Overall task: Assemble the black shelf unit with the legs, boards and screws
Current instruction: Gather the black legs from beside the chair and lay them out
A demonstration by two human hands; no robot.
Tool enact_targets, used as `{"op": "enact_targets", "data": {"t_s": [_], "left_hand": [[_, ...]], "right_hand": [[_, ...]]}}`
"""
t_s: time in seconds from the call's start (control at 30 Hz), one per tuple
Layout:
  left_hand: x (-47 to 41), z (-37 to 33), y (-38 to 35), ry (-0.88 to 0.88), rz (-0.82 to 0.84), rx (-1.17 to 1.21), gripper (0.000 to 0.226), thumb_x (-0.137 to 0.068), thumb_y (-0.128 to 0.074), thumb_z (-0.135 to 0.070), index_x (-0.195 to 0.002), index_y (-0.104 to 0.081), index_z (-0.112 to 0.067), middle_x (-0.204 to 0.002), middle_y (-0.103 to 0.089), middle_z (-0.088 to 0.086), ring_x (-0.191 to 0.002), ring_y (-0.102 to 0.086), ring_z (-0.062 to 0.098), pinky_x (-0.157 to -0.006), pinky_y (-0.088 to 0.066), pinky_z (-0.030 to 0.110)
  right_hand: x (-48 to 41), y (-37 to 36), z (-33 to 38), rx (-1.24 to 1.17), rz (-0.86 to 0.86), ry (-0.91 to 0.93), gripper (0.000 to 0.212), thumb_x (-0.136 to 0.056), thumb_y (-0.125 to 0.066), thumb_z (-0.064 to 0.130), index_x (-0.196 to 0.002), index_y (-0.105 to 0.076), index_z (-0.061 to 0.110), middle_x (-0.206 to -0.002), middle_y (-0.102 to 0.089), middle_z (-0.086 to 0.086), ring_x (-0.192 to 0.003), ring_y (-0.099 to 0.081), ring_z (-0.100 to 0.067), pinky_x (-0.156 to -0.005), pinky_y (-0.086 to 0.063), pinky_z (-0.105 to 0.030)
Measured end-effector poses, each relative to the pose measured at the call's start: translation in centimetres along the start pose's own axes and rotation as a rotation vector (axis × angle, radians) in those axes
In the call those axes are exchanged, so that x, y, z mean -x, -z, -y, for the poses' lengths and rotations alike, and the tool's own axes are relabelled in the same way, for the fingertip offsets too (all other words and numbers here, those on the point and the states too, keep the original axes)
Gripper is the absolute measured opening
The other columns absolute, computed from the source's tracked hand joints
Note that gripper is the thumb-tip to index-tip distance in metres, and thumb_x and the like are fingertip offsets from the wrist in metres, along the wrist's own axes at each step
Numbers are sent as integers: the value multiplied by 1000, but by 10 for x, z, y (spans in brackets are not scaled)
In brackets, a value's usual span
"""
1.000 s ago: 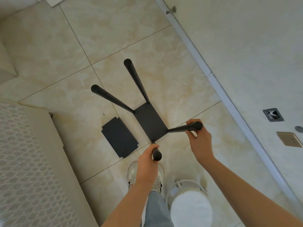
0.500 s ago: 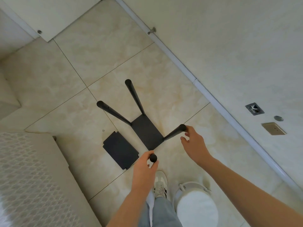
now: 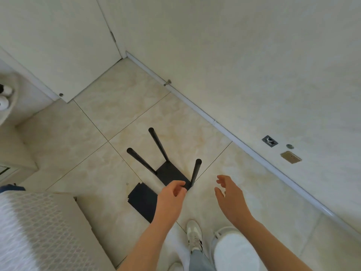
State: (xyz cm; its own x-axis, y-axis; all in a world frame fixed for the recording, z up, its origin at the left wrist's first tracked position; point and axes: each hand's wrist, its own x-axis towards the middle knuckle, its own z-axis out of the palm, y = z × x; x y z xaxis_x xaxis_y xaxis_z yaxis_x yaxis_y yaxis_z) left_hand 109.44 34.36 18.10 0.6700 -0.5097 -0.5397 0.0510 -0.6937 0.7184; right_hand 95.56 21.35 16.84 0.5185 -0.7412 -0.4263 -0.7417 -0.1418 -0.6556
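Observation:
A black shelf board stands on the tiled floor with black legs rising from its corners: a far leg, a left leg and a right leg. My left hand hovers with curled fingers over the board's near corner and hides the fourth leg. I cannot tell whether it grips that leg. My right hand is spread and holds nothing, a little to the right of the right leg. A second loose black board lies flat on the floor, partly under my left arm.
A white round container stands by my shoe. A quilted bed edge fills the lower left. The wall with its baseboard runs along the right. A door stop juts out near a white door.
My right hand has let go of the right leg and drawn back. The legs now stand more upright. The view has risen and pulled away from the floor.

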Motion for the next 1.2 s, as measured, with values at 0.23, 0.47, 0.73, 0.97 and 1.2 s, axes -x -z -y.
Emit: {"op": "enact_targets", "data": {"t_s": [0.23, 0.47, 0.73, 0.97, 1.2], "left_hand": [[71, -17, 21, -304, -16, -256, 20, -99, -57, -21, -117, -65, -28, -84, -61, -21, -86, -60, -4, -65, -46, 7], [152, -4, 38, -580, 33, -611, 31, -101, -53, -24, -131, -60, -23, -94, -62, -12, -95, -55, 6, -78, -52, 24], [214, 4, -1, -710, 246, -737, 35, -101, -54, -28, -135, -57, -25, -101, -61, -14, -97, -54, 4, -88, -48, 23], [272, -7, -87, -918, 385, -841, 29, -101, -52, -29, -129, -60, -26, -101, -60, -14, -104, -57, 9, -85, -45, 23], [364, 1, -201, -970, 537, -902, 32, -99, -52, -26, -130, -58, -28, -103, -60, -13, -103, -58, 12, -82, -49, 30]], "right_hand": [[105, 22, -1, 35, -134, 19, 38, -100, -53, 18, -138, -47, 17, -130, -57, 4, -122, -52, -13, -103, -38, -25], [233, 25, -19, 41, -270, -63, 40, -102, -48, 22, -141, -44, 18, -134, -54, 6, -127, -45, -14, -99, -31, -19], [337, 53, -73, 43, -438, -296, 38, -101, -47, 25, -139, -45, 18, -129, -58, 2, -122, -50, -17, -91, -41, -26], [424, 74, -146, 51, -511, -506, 39, -102, -46, 28, -139, -46, 14, -133, -58, -3, -126, -48, -22, -100, -45, -35], [525, 105, -244, 30, -563, -632, 38, -103, -43, 30, -139, -45, 16, -131, -57, -2, -123, -49, -20, -102, -43, -35]]}}
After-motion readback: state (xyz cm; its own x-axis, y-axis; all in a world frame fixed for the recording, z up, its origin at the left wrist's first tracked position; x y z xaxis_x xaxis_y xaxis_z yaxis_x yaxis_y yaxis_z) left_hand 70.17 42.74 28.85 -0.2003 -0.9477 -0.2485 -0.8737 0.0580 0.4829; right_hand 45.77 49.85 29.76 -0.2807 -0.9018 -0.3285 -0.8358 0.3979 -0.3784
